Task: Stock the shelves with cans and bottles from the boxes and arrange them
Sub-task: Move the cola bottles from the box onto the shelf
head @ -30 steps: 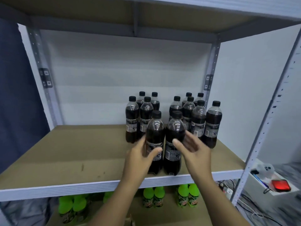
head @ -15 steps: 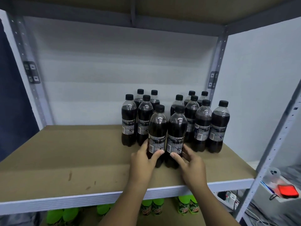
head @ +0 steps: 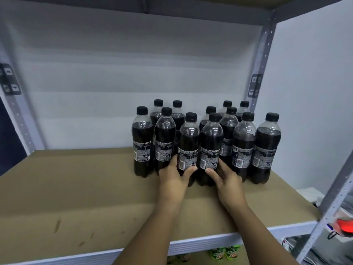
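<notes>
Centre of frame: my left hand (head: 172,175) grips one front cola bottle (head: 188,148), my right hand (head: 225,176) grips its neighbour bottle (head: 211,148), both upright on the shelf (head: 76,188).

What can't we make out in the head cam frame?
- Back-row bottles, head view: bodies hidden by the bottles in front; only caps and shoulders show.
- Label text: too small and blurred to read.
- Left hand and right hand: fingers wrap behind the two front bottles, so they're hidden.
- Green bottles on the lower shelf: cut off by the shelf edge.
</notes>
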Motion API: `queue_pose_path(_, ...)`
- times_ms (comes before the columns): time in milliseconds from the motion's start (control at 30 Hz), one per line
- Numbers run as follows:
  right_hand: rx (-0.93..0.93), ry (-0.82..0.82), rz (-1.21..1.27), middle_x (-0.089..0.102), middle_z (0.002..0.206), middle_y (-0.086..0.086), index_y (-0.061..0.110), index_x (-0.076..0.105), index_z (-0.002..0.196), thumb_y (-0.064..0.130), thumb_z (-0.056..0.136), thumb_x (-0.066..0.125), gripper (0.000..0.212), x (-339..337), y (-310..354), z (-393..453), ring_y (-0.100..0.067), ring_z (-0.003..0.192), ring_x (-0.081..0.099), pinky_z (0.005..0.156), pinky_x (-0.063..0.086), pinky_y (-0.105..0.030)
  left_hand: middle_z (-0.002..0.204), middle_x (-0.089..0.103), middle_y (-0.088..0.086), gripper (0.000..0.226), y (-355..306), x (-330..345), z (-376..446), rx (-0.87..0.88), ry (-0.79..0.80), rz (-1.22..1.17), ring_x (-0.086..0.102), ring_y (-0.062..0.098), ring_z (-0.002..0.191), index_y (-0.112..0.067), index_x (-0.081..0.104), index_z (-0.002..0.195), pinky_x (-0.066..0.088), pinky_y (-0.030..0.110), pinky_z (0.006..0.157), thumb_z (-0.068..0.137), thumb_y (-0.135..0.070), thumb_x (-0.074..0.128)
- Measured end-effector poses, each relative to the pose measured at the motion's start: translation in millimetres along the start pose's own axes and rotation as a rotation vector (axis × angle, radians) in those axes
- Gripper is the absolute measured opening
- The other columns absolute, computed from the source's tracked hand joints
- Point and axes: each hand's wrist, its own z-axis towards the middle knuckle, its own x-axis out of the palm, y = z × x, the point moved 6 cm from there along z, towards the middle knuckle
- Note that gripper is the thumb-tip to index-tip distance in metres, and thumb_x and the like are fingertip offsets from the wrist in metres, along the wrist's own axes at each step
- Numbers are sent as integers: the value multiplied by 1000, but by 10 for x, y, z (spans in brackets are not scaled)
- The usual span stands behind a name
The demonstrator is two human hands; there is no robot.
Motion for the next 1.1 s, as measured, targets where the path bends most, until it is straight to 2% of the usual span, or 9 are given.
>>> queue_pose_path(133,42,26,0,73,116,4,26,54,142,35,95,67,50,42,-41,-33,-5,107,64,93,46,-12,124,73,6,57,-72,-12,-25,-16,48,110,64,26,120,-12,67,129,44,25,102,87,-51,74)
queue_pose_path(200,126,39,62,65,133,-5,13,43,149,34,94,68,64,56,-77,-98,-15,125,60,105,46,-26,126,72,6,50,-35,-42,-110,-32,109,142,63,29,120,-13,67,129,46,32,102,91,-44,74)
queue_pose_path(267,211,18,80,60,139,-8,2,41,148,27,94,70,66,14,-71,-196,-17,129,57,100,42,-21,122,74,6,50,77,-132,-267,-77,154,122,66,28,118,-14,68,128,52,39,99,89,-44,76)
queue_pose_path(367,244,15,66,64,133,-9,0,52,139,21,92,72,55,-32,17,-390,-17,122,60,92,41,-16,120,74,11,50,166,-402,-529,-125,164,155,68,25,116,-8,69,129,54,36,100,88,-36,79)
queue_pose_path(467,236,40,38,65,133,-11,3,55,137,23,89,76,56,2,169,-627,-19,120,63,103,48,-30,119,75,7,41,162,-702,-798,-128,169,187,70,16,111,-8,72,126,49,21,98,91,-28,77)
queue_pose_path(600,179,74,-49,73,116,-7,6,62,128,24,86,79,48,121,478,-1077,-18,108,68,102,52,-41,110,78,5,28,77,-1066,-1265,-84,151,274,71,16,100,-9,76,115,51,28,97,93,-27,74)
queue_pose_path(767,83,56,48,75,108,-2,9,68,118,20,87,77,33,351,975,-1854,-12,98,71,95,56,-33,113,77,2,31,40,-1548,-1813,-65,101,278,71,18,109,-13,76,119,51,29,102,93,-28,73)
queue_pose_path(967,223,178,162,73,103,-6,4,68,116,9,86,77,32,939,904,-2883,-14,95,70,96,56,-34,114,76,12,42,905,-2227,-2741,-456,-15,196,71,24,111,-3,73,123,52,30,99,86,-22,81)
queue_pose_path(1100,354,411,104,72,114,-8,7,66,123,14,84,79,42,1458,606,-3672,-18,106,68,97,54,-37,117,74,17,50,1475,-2551,-3494,-642,-24,308,69,30,114,-5,68,131,50,30,92,87,-24,81)
